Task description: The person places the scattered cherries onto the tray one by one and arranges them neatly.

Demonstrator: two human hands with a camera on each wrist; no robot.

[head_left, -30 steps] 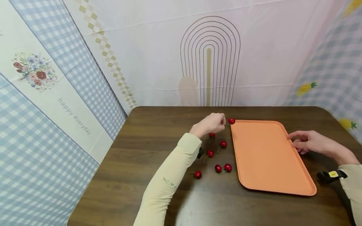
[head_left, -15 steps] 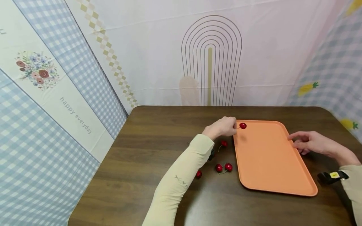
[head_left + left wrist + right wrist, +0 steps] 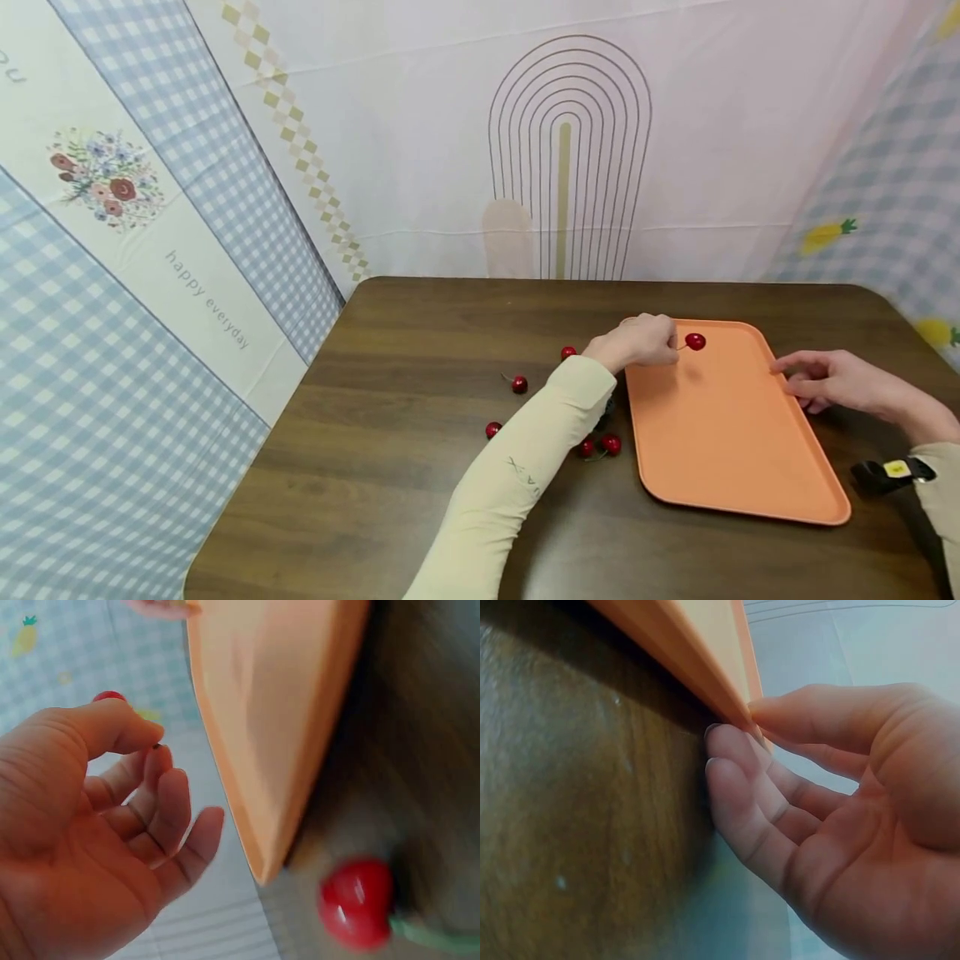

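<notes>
My left hand (image 3: 643,340) is over the far left part of the orange tray (image 3: 731,442). Thumb and forefinger pinch a red cherry (image 3: 695,342) by its stem, and the fruit hangs above the tray floor. In the left wrist view only the top of that cherry (image 3: 109,696) shows behind the thumb. At the tray's right side, my right hand (image 3: 840,382) pinches the rim. The right wrist view has its thumb on the tray rim (image 3: 705,675), with curled fingers against the outer side below.
Left of the tray, several loose cherries lie on the dark wooden table (image 3: 360,467): one cherry (image 3: 568,352) at the back, another cherry (image 3: 519,384) farther left, and a pair with one cherry (image 3: 611,444) near the tray. My left sleeve (image 3: 517,467) partly covers this area.
My left hand has carried the cherry rightward, from beside the tray's far left corner to above its surface. My right hand stays at the tray's right rim.
</notes>
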